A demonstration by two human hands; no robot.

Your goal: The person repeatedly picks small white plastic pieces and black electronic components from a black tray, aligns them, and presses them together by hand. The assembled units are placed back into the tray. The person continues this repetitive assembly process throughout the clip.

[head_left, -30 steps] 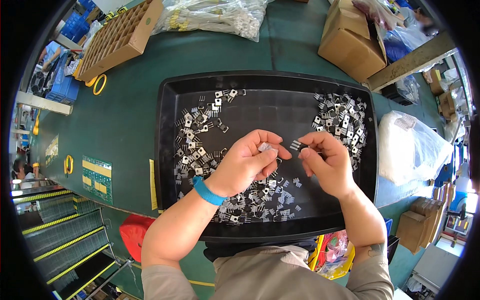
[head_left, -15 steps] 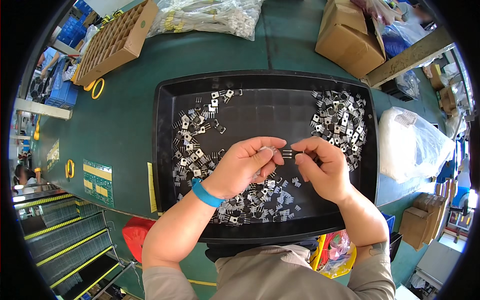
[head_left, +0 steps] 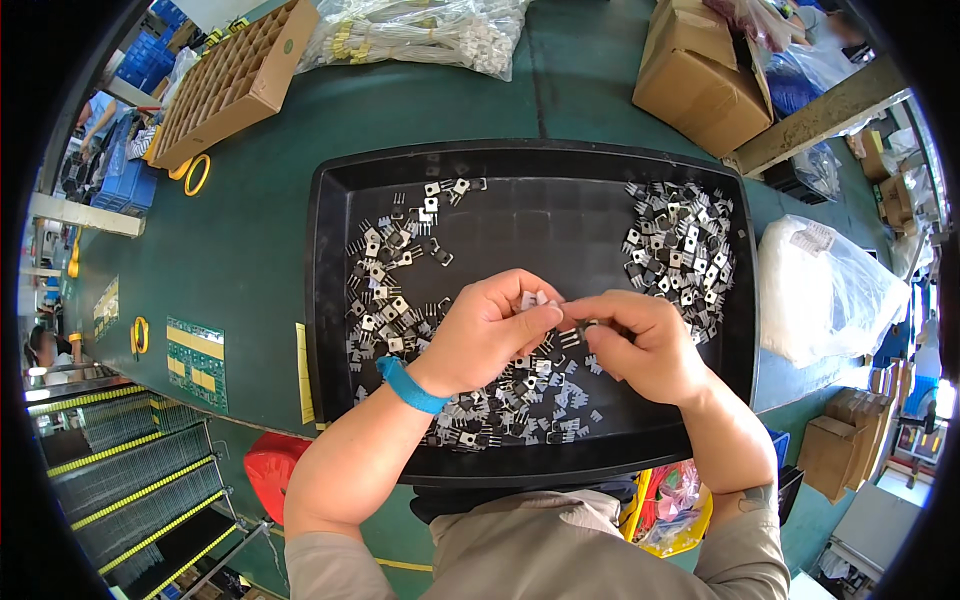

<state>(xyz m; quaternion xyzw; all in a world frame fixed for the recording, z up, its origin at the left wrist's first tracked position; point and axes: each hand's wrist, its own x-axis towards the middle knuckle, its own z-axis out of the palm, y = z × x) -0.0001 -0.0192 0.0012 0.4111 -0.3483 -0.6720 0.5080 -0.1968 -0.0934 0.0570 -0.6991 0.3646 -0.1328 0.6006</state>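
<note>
Over the black tray [head_left: 530,156], my two hands almost meet at the fingertips. My left hand [head_left: 480,335], with a blue band [head_left: 412,388] at its wrist, is closed on several small whitish plastic pieces [head_left: 536,299]. Between my right hand's [head_left: 650,350] thumb and forefinger is a three-legged transistor [head_left: 571,338], its legs pointing left and its body mostly covered by fingers. Loose transistors [head_left: 385,292] lie along the tray's left side, with small grey comb-shaped plastic pieces [head_left: 572,398] near the front. Another heap of transistors [head_left: 682,240] fills the right side.
Right of the tray sits a stuffed white plastic bag [head_left: 825,290]. A cardboard box [head_left: 700,95], a bag of white cables [head_left: 415,40] and a divided carton [head_left: 225,90] stand behind. Green circuit boards [head_left: 196,362] and yellow tape rolls [head_left: 197,176] lie left.
My right hand has shifted slightly left and its fingers now meet my left fingertips. The transistor's legs now show lower, below the fingertips.
</note>
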